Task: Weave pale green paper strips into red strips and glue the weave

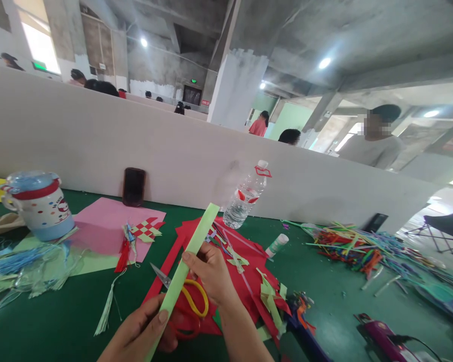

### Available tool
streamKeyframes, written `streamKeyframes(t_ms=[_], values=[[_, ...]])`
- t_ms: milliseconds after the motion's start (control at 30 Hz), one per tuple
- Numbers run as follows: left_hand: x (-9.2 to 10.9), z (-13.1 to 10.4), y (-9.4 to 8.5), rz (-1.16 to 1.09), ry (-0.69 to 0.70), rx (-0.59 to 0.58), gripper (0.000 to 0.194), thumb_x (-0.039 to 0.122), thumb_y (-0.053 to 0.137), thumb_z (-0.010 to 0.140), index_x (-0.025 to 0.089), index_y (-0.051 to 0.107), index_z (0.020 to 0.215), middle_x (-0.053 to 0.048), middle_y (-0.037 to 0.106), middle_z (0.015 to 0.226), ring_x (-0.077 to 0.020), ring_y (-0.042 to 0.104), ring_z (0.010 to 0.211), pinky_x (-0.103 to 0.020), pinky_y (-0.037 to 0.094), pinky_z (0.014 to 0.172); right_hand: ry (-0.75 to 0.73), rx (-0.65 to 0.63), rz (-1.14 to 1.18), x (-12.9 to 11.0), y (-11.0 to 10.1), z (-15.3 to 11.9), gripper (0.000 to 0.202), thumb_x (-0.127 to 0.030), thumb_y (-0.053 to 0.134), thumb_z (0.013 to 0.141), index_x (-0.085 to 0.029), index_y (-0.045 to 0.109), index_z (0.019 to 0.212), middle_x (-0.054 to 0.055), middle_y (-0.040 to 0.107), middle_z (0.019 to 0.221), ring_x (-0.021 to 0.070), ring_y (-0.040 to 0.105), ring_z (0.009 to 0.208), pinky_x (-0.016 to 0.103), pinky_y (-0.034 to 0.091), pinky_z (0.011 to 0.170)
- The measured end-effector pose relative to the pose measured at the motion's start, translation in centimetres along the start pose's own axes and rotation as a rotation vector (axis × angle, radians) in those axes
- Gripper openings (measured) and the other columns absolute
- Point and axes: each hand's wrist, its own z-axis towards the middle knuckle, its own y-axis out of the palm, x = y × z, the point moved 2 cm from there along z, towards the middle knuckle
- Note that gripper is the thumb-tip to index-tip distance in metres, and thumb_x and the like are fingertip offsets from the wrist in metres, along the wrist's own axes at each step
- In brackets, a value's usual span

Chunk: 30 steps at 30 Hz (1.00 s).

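A long light green paper strip [189,259] is held up at a slant over the table. My left hand [141,329] pinches its lower part between thumb and fingers. Higher up the strip, my right hand [207,271] grips it with the thumb on its face. Scissors with yellow handles [196,297] lie behind the strip, blades toward the upper left, with a red loop partly hidden by my left fingers. Red paper sheets [245,261] spread beneath both hands. Green paper scraps [271,301] lie to the right of my right wrist.
A water bottle [245,198], a phone [134,187] and a white-blue jar [41,208] stand along the partition [173,146]. A glue stick [277,245], colourful cords [347,246] and a purple tool [388,342] are on the right. Tassels [125,249] rest left. People are beyond the partition.
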Motion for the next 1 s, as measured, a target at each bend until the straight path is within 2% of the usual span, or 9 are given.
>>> streamKeyframes(t_ms=[100,233,300,433,500,700,833,1000], values=[[-0.4,0.3,-0.1,0.111,0.002,-0.014,0.056,0.072,0.062,0.076,0.018,0.069,0.089,0.0,0.066,0.054,-0.0142,0.059,0.053,-0.024,0.044,0.058,-0.013,0.013,-0.007,-0.1,0.1,0.0,0.043,-0.054,0.081,0.069,-0.014,0.069,0.08,-0.004,0.053,0.059,0.0079,0.041,0.051,0.021,0.034,0.048],[-0.6,0.4,-0.3,0.088,-0.017,0.029,0.055,0.073,0.063,0.075,0.019,0.067,0.083,0.003,0.06,0.047,-0.0119,0.053,0.044,-0.023,0.042,0.051,0.019,-0.032,0.05,0.3,0.3,0.1,0.046,-0.057,0.081,0.069,-0.015,0.069,0.085,-0.003,0.056,0.065,0.0078,0.044,0.052,0.02,0.036,0.048],[-0.6,0.3,-0.3,0.073,-0.017,0.028,0.056,0.074,0.064,0.073,0.019,0.067,0.081,0.002,0.06,0.046,-0.0116,0.053,0.044,-0.022,0.042,0.05,0.064,-0.105,0.073,0.6,0.6,0.0,0.047,-0.056,0.082,0.067,-0.015,0.069,0.086,-0.003,0.057,0.066,0.0078,0.045,0.052,0.02,0.037,0.048],[-0.5,0.2,-0.1,0.047,0.005,0.062,0.056,0.073,0.063,0.074,0.018,0.067,0.081,0.001,0.061,0.045,-0.0118,0.054,0.043,-0.022,0.042,0.051,0.15,-0.332,0.062,1.2,1.8,-0.5,0.047,-0.054,0.087,0.061,-0.013,0.07,0.077,-0.002,0.058,0.063,0.0085,0.048,0.054,0.021,0.037,0.052],[-0.6,0.3,-0.2,0.045,0.012,0.07,0.056,0.074,0.063,0.074,0.018,0.068,0.082,0.001,0.063,0.046,-0.0121,0.054,0.044,-0.022,0.043,0.052,0.15,-0.366,0.048,1.3,2.1,-0.7,0.047,-0.054,0.086,0.061,-0.013,0.069,0.074,-0.001,0.058,0.062,0.0092,0.048,0.055,0.022,0.037,0.053],[-0.6,0.5,-0.6,0.094,-0.01,-0.047,0.056,0.072,0.062,0.077,0.018,0.068,0.088,-0.001,0.066,0.053,-0.014,0.059,0.05,-0.024,0.043,0.054,0.035,-0.245,0.002,0.3,1.0,-0.3,0.041,-0.052,0.082,0.07,-0.015,0.064,0.069,-0.005,0.048,0.056,0.0075,0.036,0.052,0.022,0.03,0.049],[-0.6,0.5,-0.7,0.089,-0.026,-0.08,0.056,0.072,0.062,0.077,0.018,0.068,0.09,0.0,0.066,0.055,-0.0139,0.06,0.052,-0.024,0.045,0.056,0.027,-0.166,-0.02,-0.2,-0.4,0.0,0.043,-0.054,0.083,0.068,-0.014,0.066,0.069,-0.004,0.048,0.056,0.0084,0.039,0.052,0.022,0.033,0.049],[-1.0,0.7,-0.9,0.031,-0.066,-0.092,0.059,0.071,0.065,0.075,0.016,0.069,0.094,0.0,0.067,0.053,-0.0128,0.059,0.05,-0.024,0.044,0.055,-0.009,-0.139,-0.016,-0.4,-1.1,0.2,0.04,-0.051,0.083,0.07,-0.014,0.067,0.071,-0.004,0.049,0.058,0.0086,0.04,0.054,0.021,0.033,0.049]])
